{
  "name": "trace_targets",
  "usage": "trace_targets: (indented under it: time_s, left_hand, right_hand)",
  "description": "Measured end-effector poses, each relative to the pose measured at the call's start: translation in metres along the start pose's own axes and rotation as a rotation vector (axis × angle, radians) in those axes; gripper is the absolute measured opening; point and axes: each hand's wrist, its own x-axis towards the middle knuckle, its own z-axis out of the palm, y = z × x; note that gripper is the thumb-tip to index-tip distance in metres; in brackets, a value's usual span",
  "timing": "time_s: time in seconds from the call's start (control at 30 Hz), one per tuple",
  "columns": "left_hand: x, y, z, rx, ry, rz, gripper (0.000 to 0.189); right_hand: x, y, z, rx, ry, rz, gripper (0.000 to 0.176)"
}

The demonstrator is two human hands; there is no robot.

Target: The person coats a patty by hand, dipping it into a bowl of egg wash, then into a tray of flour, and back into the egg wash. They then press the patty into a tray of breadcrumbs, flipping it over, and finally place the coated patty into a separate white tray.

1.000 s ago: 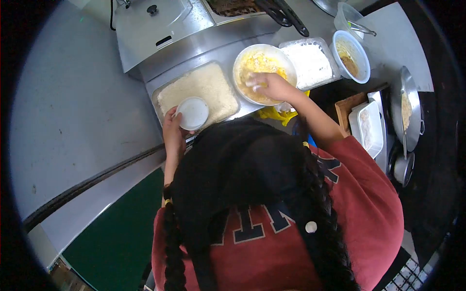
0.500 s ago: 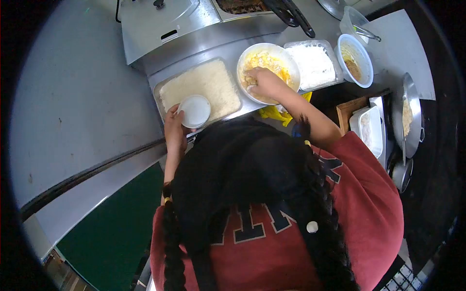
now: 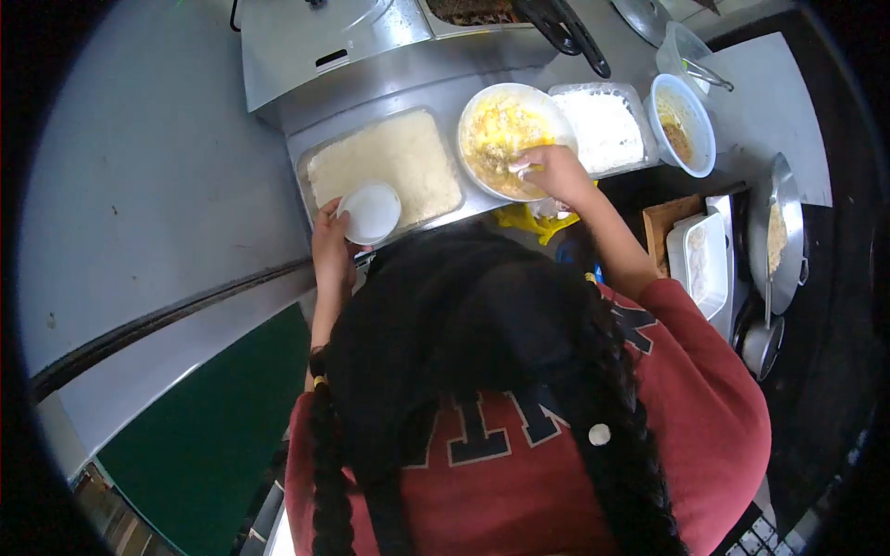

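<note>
My left hand (image 3: 336,239) is closed on the rim of a small white dish (image 3: 371,212), held over the near edge of a tray of pale crumbs (image 3: 389,159). To the right stands a white bowl (image 3: 468,139) with a yellow and white mixture. Over its right side is my right hand (image 3: 554,172), fingers drawn together at the mixture; what they grip, if anything, is too small to name. A clear tray of white powder (image 3: 598,128) sits just right of the bowl.
A blue-white bowl with brown paste (image 3: 680,125) and a clear container with a spoon (image 3: 681,51) are at the upper right. Below them are a white rectangular tub (image 3: 703,264) and a metal pan (image 3: 788,222). A steel appliance (image 3: 334,46) stands behind.
My right hand has moved from the left part of the bowl to its right side. My left hand still holds the small dish in nearly the same place.
</note>
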Motion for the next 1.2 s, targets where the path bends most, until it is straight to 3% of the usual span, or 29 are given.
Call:
trace_targets:
  time_s: [0.07, 0.2, 0.27, 0.33, 0.43, 0.57, 0.67, 0.77, 0.83, 0.87, 0.93, 0.97, 1.03, 1.2]
  left_hand:
    - [-0.001, 0.000, 0.002, 0.006, -0.006, 0.005, 0.036]
    - [-0.001, 0.000, 0.002, 0.012, -0.023, 0.012, 0.035]
    - [-0.002, 0.000, 0.003, 0.017, -0.026, 0.009, 0.035]
    - [-0.005, -0.003, 0.005, 0.029, -0.031, 0.008, 0.040]
    - [-0.010, -0.001, 0.008, 0.017, -0.002, 0.010, 0.035]
    - [-0.014, -0.001, 0.010, -0.009, -0.012, 0.020, 0.035]
    - [-0.015, -0.004, 0.006, 0.028, 0.009, -0.001, 0.035]
    - [-0.018, -0.008, 0.001, -0.009, -0.014, 0.013, 0.034]
    - [-0.020, -0.008, 0.003, -0.013, 0.033, 0.017, 0.034]
    - [-0.021, -0.007, 0.003, -0.016, 0.033, 0.018, 0.034]
    - [-0.024, -0.006, 0.003, 0.001, 0.045, -0.001, 0.033]
    - [-0.024, -0.006, 0.002, -0.001, 0.046, -0.001, 0.033]
    - [-0.024, -0.008, 0.001, 0.004, 0.041, 0.004, 0.034]
    - [-0.022, -0.012, -0.006, -0.012, 0.032, 0.023, 0.032]
  right_hand:
    - [0.006, -0.003, -0.006, -0.005, 0.068, 0.096, 0.029]
    - [0.021, -0.011, 0.015, -0.068, 0.143, -0.094, 0.041]
    - [0.033, -0.012, 0.027, -0.086, 0.052, -0.090, 0.049]
    - [0.039, -0.027, 0.024, -0.179, 0.022, -0.125, 0.047]
    - [0.040, -0.055, 0.007, -0.084, 0.074, -0.097, 0.043]
    - [0.059, -0.039, 0.016, -0.098, 0.140, -0.133, 0.038]
    - [0.066, -0.028, 0.034, -0.102, -0.027, -0.051, 0.031]
    - [0.058, -0.033, 0.019, -0.031, -0.016, -0.189, 0.027]
    - [0.053, -0.037, 0.003, -0.096, 0.213, -0.209, 0.027]
    - [0.054, -0.034, 0.003, -0.098, 0.212, -0.210, 0.027]
    - [0.056, -0.025, 0.009, -0.150, 0.184, 0.017, 0.026]
    - [0.055, -0.022, 0.016, -0.151, 0.183, 0.016, 0.026]
    - [0.052, -0.021, 0.032, -0.228, 0.107, -0.192, 0.025]
    - [0.042, -0.018, 0.026, -0.447, 0.143, -0.340, 0.023]
